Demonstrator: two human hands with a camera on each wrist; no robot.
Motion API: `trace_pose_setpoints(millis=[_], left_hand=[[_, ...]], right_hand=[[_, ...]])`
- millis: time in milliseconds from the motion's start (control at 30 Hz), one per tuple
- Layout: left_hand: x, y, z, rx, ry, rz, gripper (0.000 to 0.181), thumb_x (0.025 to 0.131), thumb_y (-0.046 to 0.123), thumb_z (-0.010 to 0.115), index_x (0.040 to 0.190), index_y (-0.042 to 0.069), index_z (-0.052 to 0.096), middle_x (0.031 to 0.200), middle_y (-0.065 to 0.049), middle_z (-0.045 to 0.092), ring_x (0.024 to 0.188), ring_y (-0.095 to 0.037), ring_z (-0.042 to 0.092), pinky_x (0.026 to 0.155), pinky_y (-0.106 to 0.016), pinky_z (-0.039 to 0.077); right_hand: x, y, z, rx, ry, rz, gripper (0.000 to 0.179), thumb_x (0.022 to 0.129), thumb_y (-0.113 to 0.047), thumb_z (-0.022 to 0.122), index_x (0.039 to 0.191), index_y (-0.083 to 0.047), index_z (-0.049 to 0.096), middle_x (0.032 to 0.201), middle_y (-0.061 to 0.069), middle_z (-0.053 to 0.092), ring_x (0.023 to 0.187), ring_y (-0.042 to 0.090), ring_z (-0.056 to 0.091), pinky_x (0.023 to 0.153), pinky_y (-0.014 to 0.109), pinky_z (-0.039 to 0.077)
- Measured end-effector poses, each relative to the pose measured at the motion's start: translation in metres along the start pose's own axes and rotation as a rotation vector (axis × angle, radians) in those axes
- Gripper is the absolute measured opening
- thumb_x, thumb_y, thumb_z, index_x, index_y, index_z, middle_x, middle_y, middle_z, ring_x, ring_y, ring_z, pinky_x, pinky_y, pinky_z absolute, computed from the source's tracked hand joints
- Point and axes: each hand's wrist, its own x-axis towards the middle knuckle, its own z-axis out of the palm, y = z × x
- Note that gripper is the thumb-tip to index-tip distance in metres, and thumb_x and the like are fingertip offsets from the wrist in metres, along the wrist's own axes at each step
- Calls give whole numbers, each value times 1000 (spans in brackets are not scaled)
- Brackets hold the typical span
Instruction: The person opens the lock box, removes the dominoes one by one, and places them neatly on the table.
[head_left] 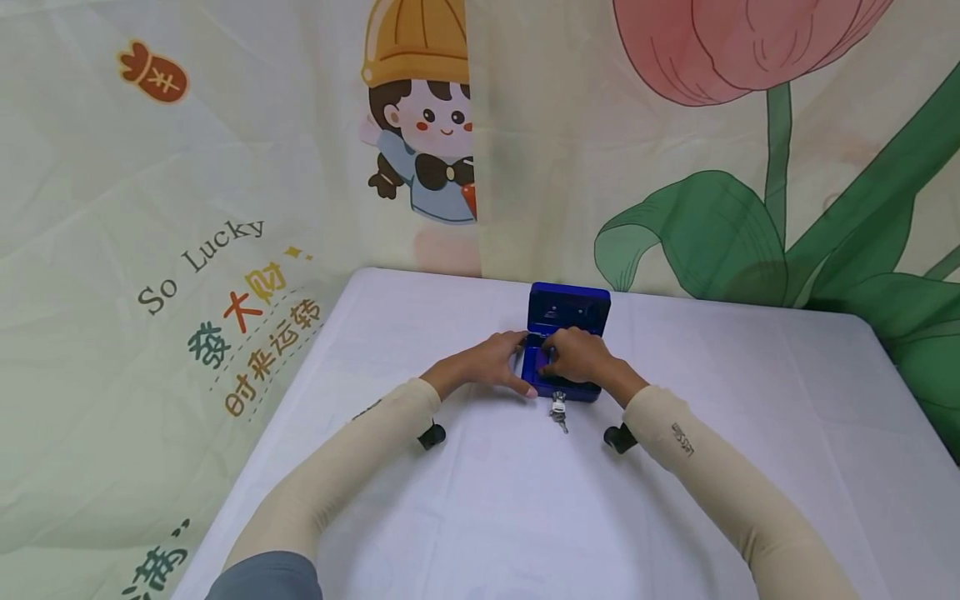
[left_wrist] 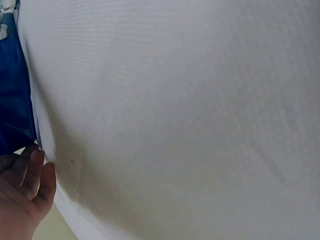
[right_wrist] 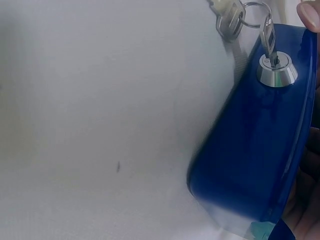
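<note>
A small blue lockable box (head_left: 588, 393) stands on the table with its lid (head_left: 551, 312) raised. My left hand (head_left: 495, 360) holds its left side, the thumb at the front corner and fingers toward the back. Bent over the box, my right hand (head_left: 581, 354) has its fingers down inside, by a purple patch (head_left: 543, 360); I cannot tell whether they pinch anything. A key (right_wrist: 269, 40) sits in the round silver lock (right_wrist: 277, 76) on the front, and more keys (head_left: 560, 417) dangle from its ring. The left wrist view catches the box's blue side (left_wrist: 15, 90) beside the left fingers.
A white cloth covers the table (head_left: 487, 508). Right behind its back edge hangs a printed backdrop (head_left: 540, 208) with a cartoon child and a large tulip. Small black wrist cameras (head_left: 432, 436) stick out beneath both sleeves.
</note>
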Motion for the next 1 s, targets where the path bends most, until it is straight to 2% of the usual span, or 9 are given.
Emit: trace_pose_setpoints(millis=[467,700,1000], left_hand=[[-1,1,0,0,3,-2,120,73,54,86,159,3,19,159,-17,37,145,-31,39,120,-45,33],[-1,0,0,9,7,3,120,73,54,85,159,2,19,158,-17,38,144,-31,40,119,-44,34],[-2,-1,0,15,10,7,119,74,54,85,159,3,20,159,-17,37,146,-30,38,119,-44,33]], right_hand=[[-1,-6,3,-33,24,-26,48,87,-37,79,124,-8,71,98,7,76,84,19,66,81,40,59],[-2,-11,3,-39,36,-33,48,86,-37,80,123,-8,71,100,8,76,90,23,68,85,47,58],[-2,-16,3,-42,44,-62,46,85,-35,81,121,-7,72,95,7,76,80,19,68,76,39,59]])
